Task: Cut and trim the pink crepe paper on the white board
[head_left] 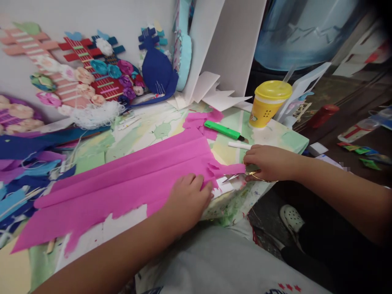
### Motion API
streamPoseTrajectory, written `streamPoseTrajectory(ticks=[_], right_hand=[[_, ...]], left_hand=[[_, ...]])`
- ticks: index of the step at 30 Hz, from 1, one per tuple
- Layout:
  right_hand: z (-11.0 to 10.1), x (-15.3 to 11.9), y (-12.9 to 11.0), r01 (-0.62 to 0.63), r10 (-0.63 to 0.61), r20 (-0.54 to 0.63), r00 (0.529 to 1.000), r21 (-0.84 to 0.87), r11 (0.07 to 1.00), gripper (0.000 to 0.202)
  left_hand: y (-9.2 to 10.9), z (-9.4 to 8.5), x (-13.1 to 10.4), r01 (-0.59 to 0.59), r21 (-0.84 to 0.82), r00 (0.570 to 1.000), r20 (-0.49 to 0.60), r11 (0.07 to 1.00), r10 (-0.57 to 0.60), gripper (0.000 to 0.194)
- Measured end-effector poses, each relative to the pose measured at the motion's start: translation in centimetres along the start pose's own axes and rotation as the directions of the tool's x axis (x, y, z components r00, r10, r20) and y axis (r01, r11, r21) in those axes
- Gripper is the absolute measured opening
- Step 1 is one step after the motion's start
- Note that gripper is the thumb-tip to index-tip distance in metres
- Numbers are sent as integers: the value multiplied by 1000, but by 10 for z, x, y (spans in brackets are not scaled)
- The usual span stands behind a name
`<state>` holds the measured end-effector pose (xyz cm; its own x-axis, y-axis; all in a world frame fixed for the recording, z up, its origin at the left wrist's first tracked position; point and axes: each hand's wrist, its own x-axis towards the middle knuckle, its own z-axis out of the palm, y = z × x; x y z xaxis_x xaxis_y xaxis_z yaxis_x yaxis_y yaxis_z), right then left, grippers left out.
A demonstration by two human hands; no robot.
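A large sheet of bright pink crepe-like paper (122, 175) lies creased across the table, its right end and near edge ragged. My left hand (190, 200) rests on its near right part, palm down, fingers loosely bent over the paper. In my right hand (268, 161) is a pair of scissors (234, 177) with gold-coloured handles. Their blades point left, beside a narrow pink strip at the sheet's torn right end. Under the blade tips shows a small white piece (225, 185). Just beyond lie a green utility knife (222, 129) and a white stick (239, 145).
A yellow lidded cup (269, 106) with a straw stands at the back right. Felt-like instrument crafts with fabric flowers (92, 77) lean on the wall. Blue scraps (18, 163) pile up at left. A large blue water bottle (303, 32) stands beyond the table (294, 139).
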<state>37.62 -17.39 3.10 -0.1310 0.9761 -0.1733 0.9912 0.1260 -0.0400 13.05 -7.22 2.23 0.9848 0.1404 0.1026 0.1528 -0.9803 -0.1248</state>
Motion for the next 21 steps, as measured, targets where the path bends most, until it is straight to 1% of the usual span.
streamPoseTrajectory(ticks=[4,8,11,13,16,21], right_hand=[[-2,4,-3,22,-22,-14,1000,3,1000,35],[-3,6,-6,15,-15,-21,1000,5,1000,34],[-4,8,-8,6,-6,-17,1000,7,1000,30],[-4,9,-8,-1,2,-16,1000,5,1000,29],[-4,9,-6,-17,17,-19,1000,4,1000,31],[-7,4,0,-49,49,-14,999,0,999,33]], left_hand=[[-8,7,6,9,4,1000,18,1000,-9,22],[-13,9,11,-50,-50,996,65,997,53,21],[-17,7,15,-93,-90,990,100,992,102,18],[-19,6,17,-102,-110,987,109,989,114,16],[-22,4,20,-81,-161,989,113,984,100,15],[-22,2,22,24,-327,994,113,945,14,21]])
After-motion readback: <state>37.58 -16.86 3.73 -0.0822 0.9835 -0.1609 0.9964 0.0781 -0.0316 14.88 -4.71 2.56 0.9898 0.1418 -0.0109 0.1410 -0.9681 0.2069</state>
